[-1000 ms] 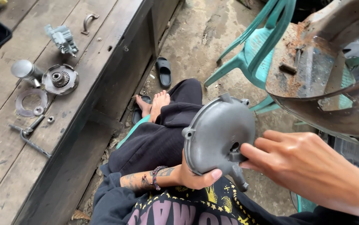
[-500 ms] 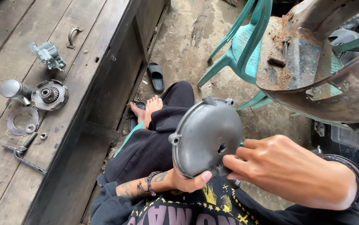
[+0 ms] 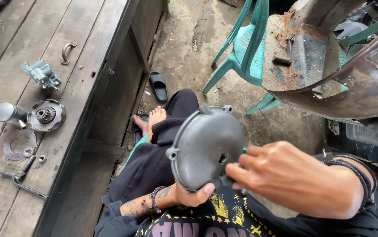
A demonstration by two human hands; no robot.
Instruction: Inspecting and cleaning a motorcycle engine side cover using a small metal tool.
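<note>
At the far left I note a wooden platform (image 3: 88,52) carrying loose parts. A small grey cast housing (image 3: 41,73) lies toward its upper part, with a curved metal bracket (image 3: 67,50) just beyond it. Below these sits a round gear assembly (image 3: 46,116) touching a short metal cylinder (image 3: 5,112). Near it lie a flat ring gasket (image 3: 17,145), a small nut (image 3: 42,158) and a bent metal tool (image 3: 21,181).

On the concrete floor beside the platform I see a black sandal (image 3: 158,86) and a bare foot (image 3: 153,118) at the end of a dark trouser leg.

At centre, I see the left hand (image 3: 188,195) gripping the lower edge of a round grey metal cover (image 3: 204,147), thumb pressed on its face; the cover is held tilted above the lap. The fingers behind it are hidden.

Further right, the right hand (image 3: 292,177) pinches the cover's lower right rim, fingers closed on it. A dark braided band (image 3: 358,175) circles that wrist.

Beyond, a teal plastic chair (image 3: 246,48) stands on the floor, and a rusted metal body panel (image 3: 329,74) fills the upper right.
</note>
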